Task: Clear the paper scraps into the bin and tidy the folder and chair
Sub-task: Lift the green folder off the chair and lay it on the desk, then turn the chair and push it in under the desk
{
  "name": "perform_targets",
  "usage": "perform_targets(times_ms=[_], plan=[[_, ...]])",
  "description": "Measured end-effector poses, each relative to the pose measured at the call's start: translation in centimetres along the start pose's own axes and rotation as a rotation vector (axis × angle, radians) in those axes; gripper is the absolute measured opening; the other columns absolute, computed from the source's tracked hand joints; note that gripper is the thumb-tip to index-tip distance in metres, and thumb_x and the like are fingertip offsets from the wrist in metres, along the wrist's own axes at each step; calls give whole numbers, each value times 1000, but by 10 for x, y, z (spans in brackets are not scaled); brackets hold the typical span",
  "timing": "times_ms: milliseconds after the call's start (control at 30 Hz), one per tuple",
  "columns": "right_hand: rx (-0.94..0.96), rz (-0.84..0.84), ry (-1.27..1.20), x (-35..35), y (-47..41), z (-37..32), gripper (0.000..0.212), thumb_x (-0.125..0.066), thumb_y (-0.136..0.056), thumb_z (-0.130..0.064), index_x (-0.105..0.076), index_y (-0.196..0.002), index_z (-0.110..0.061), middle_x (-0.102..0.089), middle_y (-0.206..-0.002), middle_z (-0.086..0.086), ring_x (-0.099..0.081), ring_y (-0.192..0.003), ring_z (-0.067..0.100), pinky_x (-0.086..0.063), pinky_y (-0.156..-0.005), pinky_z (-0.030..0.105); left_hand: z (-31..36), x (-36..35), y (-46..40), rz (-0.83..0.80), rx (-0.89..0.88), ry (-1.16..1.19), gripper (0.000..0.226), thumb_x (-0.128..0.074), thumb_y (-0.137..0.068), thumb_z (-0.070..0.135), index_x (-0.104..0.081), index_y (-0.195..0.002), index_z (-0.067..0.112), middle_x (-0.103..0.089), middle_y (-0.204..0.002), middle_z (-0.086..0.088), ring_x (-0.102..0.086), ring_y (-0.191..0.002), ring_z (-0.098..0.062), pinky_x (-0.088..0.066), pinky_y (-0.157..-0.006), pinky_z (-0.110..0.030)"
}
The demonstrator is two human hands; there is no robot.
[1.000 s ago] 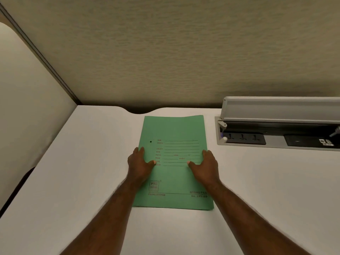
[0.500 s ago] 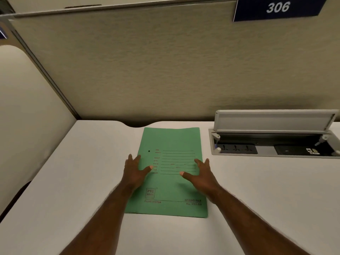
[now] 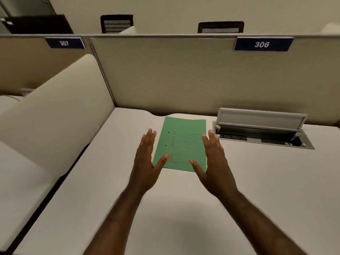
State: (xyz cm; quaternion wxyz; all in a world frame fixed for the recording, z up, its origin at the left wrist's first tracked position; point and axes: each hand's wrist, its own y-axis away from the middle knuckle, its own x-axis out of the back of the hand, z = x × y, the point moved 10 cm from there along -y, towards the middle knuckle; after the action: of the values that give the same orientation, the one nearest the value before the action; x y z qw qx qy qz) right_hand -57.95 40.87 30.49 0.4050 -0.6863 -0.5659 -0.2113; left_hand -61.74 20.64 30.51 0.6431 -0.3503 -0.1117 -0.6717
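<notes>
A green paper folder [image 3: 182, 142] lies flat on the white desk [image 3: 257, 181], close to the back partition. My left hand [image 3: 147, 162] hovers at the folder's left edge with fingers spread and holds nothing. My right hand [image 3: 215, 161] is raised at the folder's right edge, also spread and empty. Both thumbs overlap the folder's near corners. No paper scraps, bin or my own chair are in view.
An open grey socket box [image 3: 263, 129] with a raised lid is set into the desk right of the folder. A beige partition [image 3: 184, 80] with plates 306 and 307 backs the desk; a curved side divider [image 3: 55, 111] stands left. Two dark chair backs [image 3: 116, 23] show beyond.
Both hands have lifted off the folder and pulled back toward me with fingers spread. The view has tilted up and away, so the partition top and chairs beyond now show.
</notes>
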Motion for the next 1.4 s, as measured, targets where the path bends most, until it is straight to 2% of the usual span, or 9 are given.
perform_targets(times_ms=[100,200,433,600,800,1067,1133,1267,1400], plan=[[53,-5,59,40,42,-44,82,-62,-90,-36,-12,-153,-20,-1,-163,2,2,-150,20,-12,-119,43,41,43,46,25,-58,-68,74,-51,-91,44,-10,-152,33,-3,-161,14,3,-147,-6,-13,-119,-48],[111,-4,96,74,86,-79,79,-60,-90,-39,-17,-152,-17,-7,-162,5,-2,-150,24,-13,-119,45,66,75,103,34,-52,-146,73,-51,-93,44,-9,-152,32,-1,-161,14,7,-147,-6,-5,-120,-43],[247,-112,83,87,197,-137,76,-54,-87,-45,-22,-149,-16,-13,-161,9,-7,-149,25,-17,-117,53,66,134,276,39,156,-259,74,-41,-94,54,2,-151,36,8,-159,21,17,-144,0,5,-118,-38],[338,-195,-46,71,270,-181,75,-57,-86,-43,-24,-149,-20,-15,-161,5,-7,-149,20,-20,-117,54,63,175,395,136,309,-283,74,-48,-93,51,-2,-150,41,5,-158,24,15,-143,4,5,-119,-37],[435,-342,-140,47,373,-224,71,-52,-89,-49,-22,-149,-24,-10,-162,0,-2,-149,16,-10,-119,42,74,207,537,250,465,-323,71,-55,-91,45,-15,-150,36,-6,-158,20,3,-146,-2,-2,-119,-39],[530,-584,-148,18,497,-277,74,-62,-90,-42,-26,-150,-18,-13,-161,5,-10,-149,23,-7,-120,41,88,262,689,427,661,-293,69,-67,-87,29,-34,-146,21,-25,-156,6,-17,-146,-15,-21,-117,-50],[539,-608,-177,13,520,-294,74,-63,-89,-41,-27,-149,-17,-16,-161,5,-13,-148,23,-6,-119,39,89,281,720,482,688,-290,67,-69,-86,24,-37,-145,16,-31,-154,0,-22,-144,-16,-26,-116,-46],[557,-689,-197,-11,567,-318,73,-60,-91,-43,-24,-150,-20,-17,-160,2,-15,-148,19,-6,-119,36,77,301,773,551,786,-245,65,-67,-88,23,-37,-145,19,-37,-150,1,-29,-134,-2,-27,-108,-25],[512,-788,-240,-52,613,-333,75,-61,-90,-42,-23,-151,-19,-23,-159,1,-19,-146,14,-13,-119,33,36,292,818,614,922,-98,61,-68,-87,18,-41,-142,14,-45,-144,-6,-38,-128,-8,-32,-107,-29]])
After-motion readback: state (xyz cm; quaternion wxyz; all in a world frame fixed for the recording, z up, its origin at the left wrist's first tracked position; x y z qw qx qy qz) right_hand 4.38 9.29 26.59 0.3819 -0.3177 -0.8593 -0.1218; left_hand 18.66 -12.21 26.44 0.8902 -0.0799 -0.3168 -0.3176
